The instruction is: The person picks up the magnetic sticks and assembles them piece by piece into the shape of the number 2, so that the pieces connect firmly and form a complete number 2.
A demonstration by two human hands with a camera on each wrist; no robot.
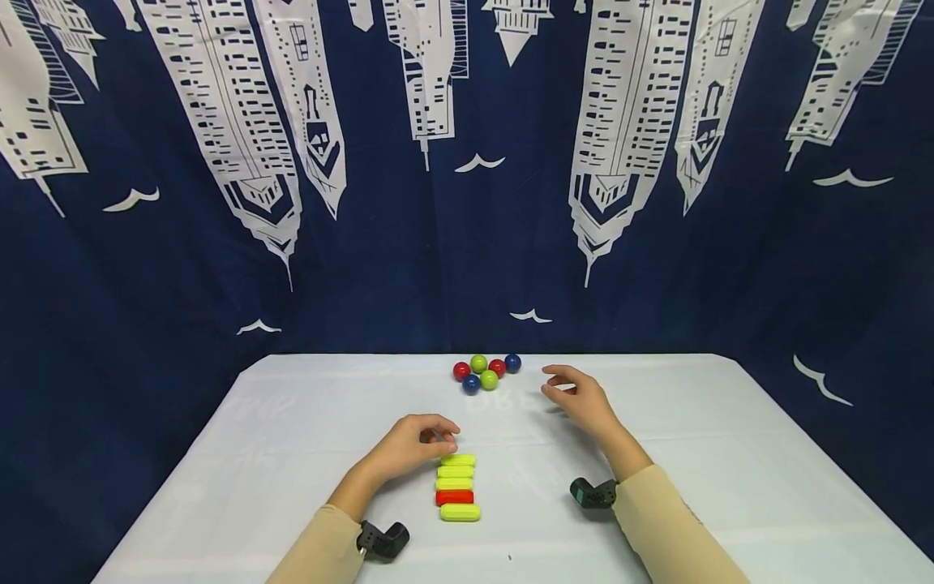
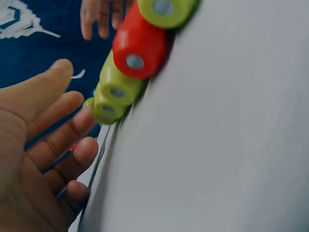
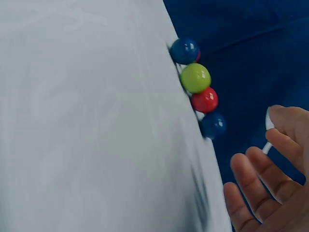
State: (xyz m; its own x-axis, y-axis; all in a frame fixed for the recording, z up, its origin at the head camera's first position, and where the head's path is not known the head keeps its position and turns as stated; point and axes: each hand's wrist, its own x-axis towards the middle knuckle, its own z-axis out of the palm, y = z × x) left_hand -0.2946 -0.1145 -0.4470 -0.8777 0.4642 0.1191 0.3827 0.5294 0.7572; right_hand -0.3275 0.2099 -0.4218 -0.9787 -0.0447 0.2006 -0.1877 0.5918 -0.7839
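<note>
"Glossy yellow and red cylinders (image 1: 455, 484): done?"

"Lined up near centre, seemingly; glossy red, green, blue balls (image 1: 489, 380) bunched far, unaligned."

"Hands?"

"Empty, fingers relaxed: left hand (image 1: 410, 442) by farthest cylinder, right hand (image 1: 585, 403) right of balls."

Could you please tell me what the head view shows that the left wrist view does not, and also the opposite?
Only the head view: the beige sleeves, the black wrist cameras and the complete group of six balls.

Only the left wrist view: the grey discs on the ends of the red rod and yellow rods.

Both: these rods, the left hand, the right hand, the white table and the navy printed cloth.
</note>
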